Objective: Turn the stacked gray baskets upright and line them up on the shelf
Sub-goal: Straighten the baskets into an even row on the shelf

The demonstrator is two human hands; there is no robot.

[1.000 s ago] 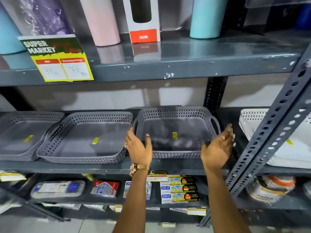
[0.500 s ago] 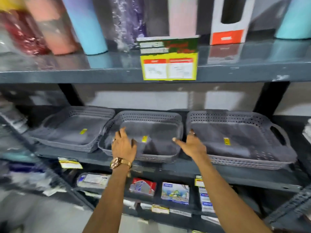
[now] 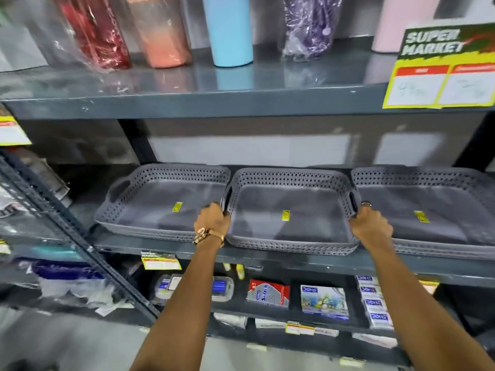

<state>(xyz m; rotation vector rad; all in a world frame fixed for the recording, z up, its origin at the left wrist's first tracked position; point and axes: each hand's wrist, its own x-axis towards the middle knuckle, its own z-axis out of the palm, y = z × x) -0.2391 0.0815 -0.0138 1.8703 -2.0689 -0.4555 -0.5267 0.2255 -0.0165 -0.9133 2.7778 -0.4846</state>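
Three gray perforated baskets stand upright side by side on the middle shelf (image 3: 267, 257). The middle basket (image 3: 289, 226) has a yellow sticker on its floor. My left hand (image 3: 213, 222), with a gold watch on the wrist, grips its left handle. My right hand (image 3: 371, 223), wearing a ring, grips its right handle. The left basket (image 3: 160, 207) looks like a stack of several nested baskets and touches the middle one. The right basket (image 3: 428, 218) runs out of the frame at the right edge.
Wrapped tumblers (image 3: 230, 30) stand on the shelf above, with a yellow price sign (image 3: 442, 68) on its edge. Small boxed goods (image 3: 324, 301) fill the lower shelf. A slanted perforated metal strut (image 3: 80, 242) crosses at the left.
The view has swung left along the shelf. My hands left the right basket, hovered over the middle one, and have now closed on its two side handles.
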